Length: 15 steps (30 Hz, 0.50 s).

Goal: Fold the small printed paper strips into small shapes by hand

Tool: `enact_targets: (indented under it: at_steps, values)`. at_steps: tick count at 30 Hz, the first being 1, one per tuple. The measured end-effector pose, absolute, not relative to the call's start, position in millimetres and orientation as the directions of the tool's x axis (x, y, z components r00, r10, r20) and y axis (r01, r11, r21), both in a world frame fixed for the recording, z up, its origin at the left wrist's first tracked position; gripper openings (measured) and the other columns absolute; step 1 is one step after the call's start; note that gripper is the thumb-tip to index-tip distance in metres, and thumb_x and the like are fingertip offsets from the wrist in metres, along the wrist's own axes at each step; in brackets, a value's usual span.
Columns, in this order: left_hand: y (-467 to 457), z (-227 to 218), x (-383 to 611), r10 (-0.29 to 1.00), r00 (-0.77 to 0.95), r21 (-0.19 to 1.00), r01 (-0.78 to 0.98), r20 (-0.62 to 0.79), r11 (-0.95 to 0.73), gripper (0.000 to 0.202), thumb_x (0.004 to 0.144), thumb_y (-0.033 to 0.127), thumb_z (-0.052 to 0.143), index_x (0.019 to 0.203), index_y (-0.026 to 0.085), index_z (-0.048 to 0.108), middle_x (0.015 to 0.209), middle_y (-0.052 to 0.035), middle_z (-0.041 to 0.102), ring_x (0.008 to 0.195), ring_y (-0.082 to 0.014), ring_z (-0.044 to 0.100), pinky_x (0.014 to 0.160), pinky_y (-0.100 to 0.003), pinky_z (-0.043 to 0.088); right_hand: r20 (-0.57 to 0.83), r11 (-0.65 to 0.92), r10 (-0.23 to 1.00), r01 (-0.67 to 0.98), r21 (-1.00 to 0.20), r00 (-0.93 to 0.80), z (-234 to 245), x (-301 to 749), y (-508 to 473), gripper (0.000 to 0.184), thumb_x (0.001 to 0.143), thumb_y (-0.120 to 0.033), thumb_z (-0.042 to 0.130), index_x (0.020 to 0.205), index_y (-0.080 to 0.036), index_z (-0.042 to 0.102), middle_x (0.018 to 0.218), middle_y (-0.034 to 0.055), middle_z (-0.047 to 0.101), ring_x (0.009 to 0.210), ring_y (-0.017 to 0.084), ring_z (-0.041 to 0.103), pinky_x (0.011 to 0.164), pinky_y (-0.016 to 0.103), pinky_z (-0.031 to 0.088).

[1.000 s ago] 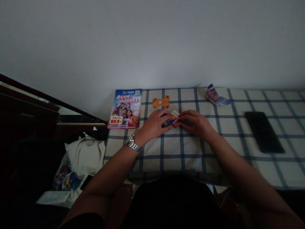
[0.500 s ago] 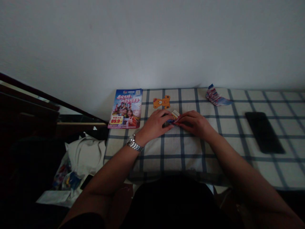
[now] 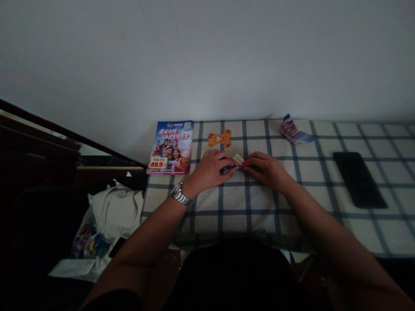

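Between my two hands is a small folded piece of printed paper [image 3: 238, 160], pale yellow on top with some red and blue at its lower edge. My left hand [image 3: 214, 169], with a metal watch [image 3: 182, 194] on its wrist, pinches the paper's left side. The fingers of my right hand [image 3: 265, 169] close on its right side. Fingertips hide part of the paper, and its exact folded shape is too small to make out. Just beyond my left hand lies an orange teddy bear figure [image 3: 219, 138], flat on the checked cloth [image 3: 233, 220].
A stack of printed flyers [image 3: 170, 149] lies at the left end of the cloth. Near the wall stands a creased, folded flyer [image 3: 295, 130]. A black phone [image 3: 359, 179] rests at the right. White plastic bags [image 3: 116, 207] are down at the lower left.
The paper has turned slightly between my fingers, with less of its blue and red part showing. Both hands remain almost where they were.
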<state>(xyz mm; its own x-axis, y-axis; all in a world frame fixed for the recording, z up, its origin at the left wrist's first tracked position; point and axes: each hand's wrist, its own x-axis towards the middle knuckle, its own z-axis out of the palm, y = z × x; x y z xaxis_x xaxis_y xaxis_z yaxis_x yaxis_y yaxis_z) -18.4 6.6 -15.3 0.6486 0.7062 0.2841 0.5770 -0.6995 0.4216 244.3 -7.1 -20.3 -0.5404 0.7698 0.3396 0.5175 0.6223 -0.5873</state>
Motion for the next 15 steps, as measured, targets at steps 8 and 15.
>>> enact_targets:
  at_steps: [8,15]
  values:
    - [10.3,-18.9,-16.9,0.772,0.577,0.466,0.624,0.268,-0.628,0.016,0.103,0.034,0.065,0.11,0.023,0.073,0.097,-0.0029,0.076,0.093,-0.0223,0.068,0.089,-0.039,0.049,0.324,0.529,0.844,0.57,-0.629,-0.427,-19.7,237.4,-7.3,0.01,0.101,-0.028,0.066,0.102,-0.024,0.075,0.1,0.0062,0.072,0.091,0.023,0.071,0.079,0.036,0.059]
    - [10.1,-23.1,-11.9,0.826,0.5,0.531,0.64,0.26,-0.555,0.014,0.102,0.032,0.066,0.11,0.023,0.072,0.092,-0.002,0.074,0.088,-0.0204,0.069,0.083,-0.037,0.051,0.309,0.454,0.891,0.621,-0.639,-0.333,-22.4,232.6,-4.7,0.008,0.099,-0.028,0.069,0.102,-0.024,0.076,0.098,0.0061,0.073,0.086,0.023,0.07,0.077,0.036,0.058]
